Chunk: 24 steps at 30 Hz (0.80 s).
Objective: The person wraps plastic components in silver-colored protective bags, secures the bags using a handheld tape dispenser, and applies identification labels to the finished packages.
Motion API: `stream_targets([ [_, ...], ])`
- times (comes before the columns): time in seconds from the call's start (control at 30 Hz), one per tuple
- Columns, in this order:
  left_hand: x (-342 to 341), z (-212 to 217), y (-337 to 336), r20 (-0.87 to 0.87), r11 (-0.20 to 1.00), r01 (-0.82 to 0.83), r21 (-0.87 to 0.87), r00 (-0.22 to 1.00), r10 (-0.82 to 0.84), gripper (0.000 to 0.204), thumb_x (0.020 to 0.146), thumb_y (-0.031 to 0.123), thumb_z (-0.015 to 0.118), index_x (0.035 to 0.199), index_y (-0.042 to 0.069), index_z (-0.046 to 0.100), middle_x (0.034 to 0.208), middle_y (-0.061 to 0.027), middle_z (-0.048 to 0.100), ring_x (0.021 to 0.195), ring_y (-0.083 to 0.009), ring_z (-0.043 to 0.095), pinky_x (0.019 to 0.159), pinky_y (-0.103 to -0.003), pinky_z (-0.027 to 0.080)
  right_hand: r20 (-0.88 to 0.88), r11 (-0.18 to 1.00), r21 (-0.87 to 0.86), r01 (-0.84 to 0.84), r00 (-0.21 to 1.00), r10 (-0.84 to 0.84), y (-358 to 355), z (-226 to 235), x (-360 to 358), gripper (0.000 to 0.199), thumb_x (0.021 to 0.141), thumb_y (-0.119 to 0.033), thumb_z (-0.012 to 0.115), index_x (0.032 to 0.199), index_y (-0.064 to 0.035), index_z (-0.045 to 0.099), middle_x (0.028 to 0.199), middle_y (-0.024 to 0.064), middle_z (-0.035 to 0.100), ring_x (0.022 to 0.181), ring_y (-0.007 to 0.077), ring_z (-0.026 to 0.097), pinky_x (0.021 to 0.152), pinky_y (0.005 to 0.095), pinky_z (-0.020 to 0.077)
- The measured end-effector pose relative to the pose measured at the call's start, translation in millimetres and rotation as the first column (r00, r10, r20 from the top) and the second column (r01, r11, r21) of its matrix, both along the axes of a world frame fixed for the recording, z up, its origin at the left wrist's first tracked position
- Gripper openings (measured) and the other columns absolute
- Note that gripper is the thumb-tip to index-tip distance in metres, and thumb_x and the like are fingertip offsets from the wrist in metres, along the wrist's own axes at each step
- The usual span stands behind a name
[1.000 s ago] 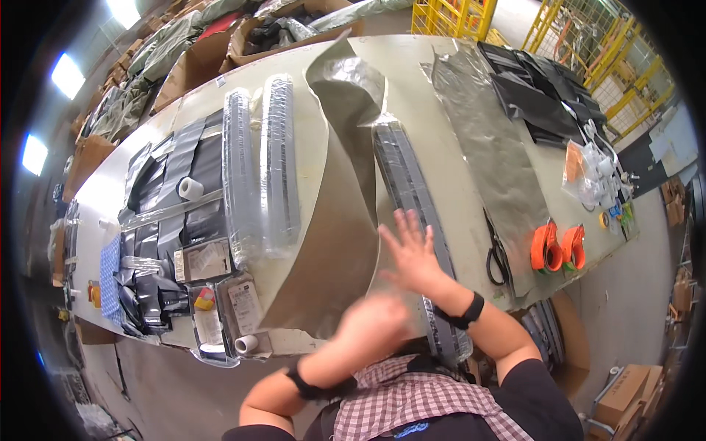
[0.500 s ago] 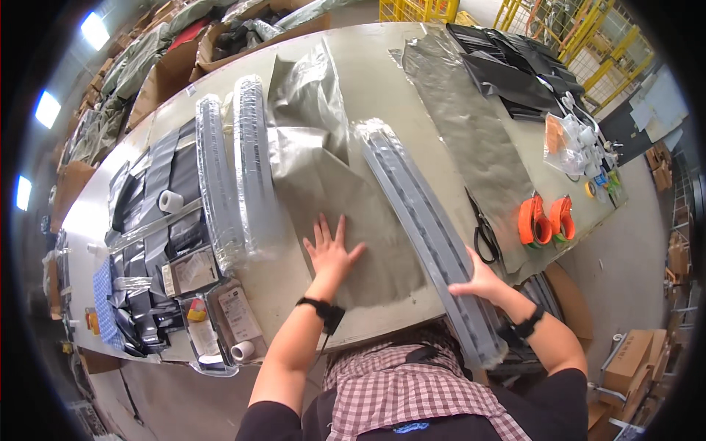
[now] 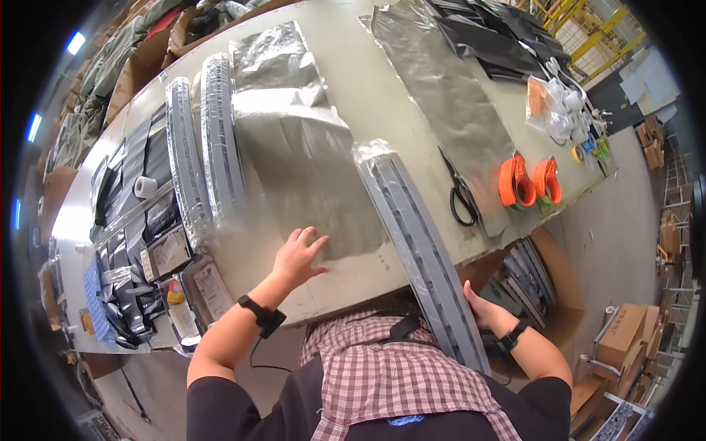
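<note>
A flat silvery-grey foil sheet [image 3: 309,169] lies lengthwise on the table in front of me. My left hand [image 3: 298,257] is open over its near edge, fingers spread and slightly bent, holding nothing. To the right, a long bundle of grey strips wrapped in clear plastic [image 3: 419,235] lies aslant, its near end jutting past the table edge towards my apron. My right hand [image 3: 483,307] is against the bundle's right side near that end, fingers extended along it; some fingers are hidden. Black-handled scissors [image 3: 463,202] rest right of the bundle.
Two more wrapped bundles [image 3: 220,140] lie left of the foil. Farther right are another foil sheet [image 3: 441,88], orange tape dispensers [image 3: 517,182] and bagged white parts [image 3: 562,106]. Black sheets and small boxes [image 3: 207,287] crowd the left. An open carton [image 3: 562,294] stands below the table's right edge.
My left hand has drawn back from the foil's middle to its near edge. The foil sheet looks flatter and straighter. My right hand has slid nearer to me along the bundle.
</note>
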<state>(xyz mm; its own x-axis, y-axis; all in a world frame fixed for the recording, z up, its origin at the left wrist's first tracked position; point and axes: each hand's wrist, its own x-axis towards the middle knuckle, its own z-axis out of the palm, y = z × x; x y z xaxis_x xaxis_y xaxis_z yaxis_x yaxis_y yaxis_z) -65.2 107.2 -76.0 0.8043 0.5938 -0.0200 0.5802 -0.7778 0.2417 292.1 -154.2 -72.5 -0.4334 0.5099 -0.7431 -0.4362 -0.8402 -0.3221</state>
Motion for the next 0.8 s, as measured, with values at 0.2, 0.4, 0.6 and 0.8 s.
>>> stream_targets([
  [0.2, -4, -47, 3, -0.038, 0.984, 0.103, 0.142, 0.994, -0.098, 0.061, 0.062, 0.026, 0.075, 0.117, 0.01, 0.054, 0.113, -0.01, 0.051, 0.104, -0.0278, 0.049, 0.09, -0.033, 0.044, 0.294, 0.948, 0.312, -0.062, 0.955, -0.035, -2, 32, -24, 0.095, 0.073, -0.057, 0.065, 0.139, -0.0032, 0.025, 0.133, 0.0126, 0.041, 0.122, 0.0213, 0.041, 0.1, 0.0337, 0.0353],
  [0.4, 5, -22, -4, -0.009, 1.0, 0.005, 0.022, 1.0, -0.005, 0.051, 0.067, 0.015, 0.066, 0.115, 0.006, 0.053, 0.116, -0.012, 0.052, 0.105, -0.0286, 0.05, 0.092, -0.034, 0.043, 0.427, 0.934, 0.354, -0.056, 0.898, -0.108, -41, 75, -19, 0.096, 0.07, -0.043, 0.076, 0.139, -0.0021, 0.024, 0.132, 0.0116, 0.04, 0.121, 0.0201, 0.04, 0.1, 0.0327, 0.0332],
  [0.6, 4, -54, 3, -0.044, 0.954, 0.023, 0.3, 0.999, -0.01, 0.037, 0.072, 0.012, 0.06, 0.108, 0.006, 0.055, 0.112, -0.0132, 0.054, 0.103, -0.0296, 0.052, 0.093, -0.037, 0.042, 0.411, 0.953, 0.277, -0.121, 0.911, -0.004, -53, 107, -15, 0.096, 0.066, -0.033, 0.081, 0.138, -0.0029, 0.025, 0.131, 0.0106, 0.041, 0.122, 0.0194, 0.039, 0.102, 0.0335, 0.0309],
  [0.8, 14, -29, 12, -0.039, 0.962, 0.025, 0.272, 0.999, -0.015, 0.032, 0.073, 0.026, 0.062, 0.099, 0.008, 0.058, 0.101, -0.0078, 0.055, 0.096, -0.0244, 0.053, 0.082, -0.037, 0.046, 0.396, 0.953, 0.225, -0.204, 0.913, 0.101, -73, 93, -6, 0.094, 0.066, -0.028, 0.081, 0.138, -0.004, 0.027, 0.13, 0.009, 0.041, 0.122, 0.019, 0.039, 0.102, 0.0328, 0.031],
])
